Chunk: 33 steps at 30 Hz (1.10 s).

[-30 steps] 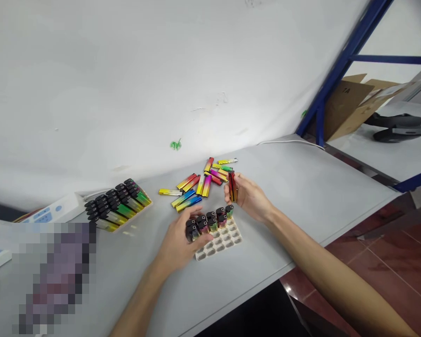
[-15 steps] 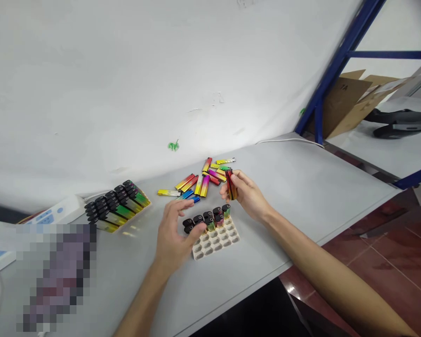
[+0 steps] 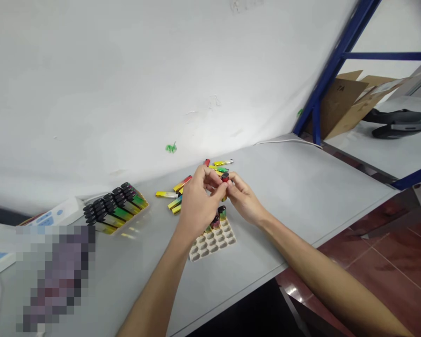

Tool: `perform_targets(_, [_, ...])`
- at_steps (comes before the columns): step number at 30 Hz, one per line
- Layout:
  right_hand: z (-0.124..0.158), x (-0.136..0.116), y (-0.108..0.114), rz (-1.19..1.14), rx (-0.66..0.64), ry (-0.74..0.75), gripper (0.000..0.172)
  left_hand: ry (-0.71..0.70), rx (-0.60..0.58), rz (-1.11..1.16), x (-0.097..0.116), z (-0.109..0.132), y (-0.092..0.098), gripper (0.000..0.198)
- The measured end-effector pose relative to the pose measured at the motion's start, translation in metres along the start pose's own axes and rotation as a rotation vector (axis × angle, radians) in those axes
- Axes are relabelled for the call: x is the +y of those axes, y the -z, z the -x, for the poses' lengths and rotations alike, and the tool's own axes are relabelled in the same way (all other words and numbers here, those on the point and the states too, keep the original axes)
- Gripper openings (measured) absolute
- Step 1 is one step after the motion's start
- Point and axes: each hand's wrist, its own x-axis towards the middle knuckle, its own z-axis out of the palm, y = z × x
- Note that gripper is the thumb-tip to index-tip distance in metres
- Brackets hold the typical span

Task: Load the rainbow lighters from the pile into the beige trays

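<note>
2 bare hands meet at 1 slim metallic red lighter with a black top, held near the filled end of a tray.

From where I stand, the right hand has its fingers grasping the lighter, black top up; the left hand brings thumb and fingertips against it, though I cannot tell whether they grip. Just below sits a pale tray with rows of oval pockets, a few black-topped lighters standing in its far part, the rest hidden by the left hand. Loose shiny yellow, red and blue lighters lie beyond on the grey tabletop. Off to the left, a packed block of black-topped green and yellow lighters rests near a white power strip.
</note>
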Motion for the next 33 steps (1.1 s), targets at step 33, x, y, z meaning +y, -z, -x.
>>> perform_targets(33, [0.009,-0.001,-0.005,0.165,0.012,0.114,0.026,0.044,0.168,0.165,-0.002,0.018,-0.012,0.025])
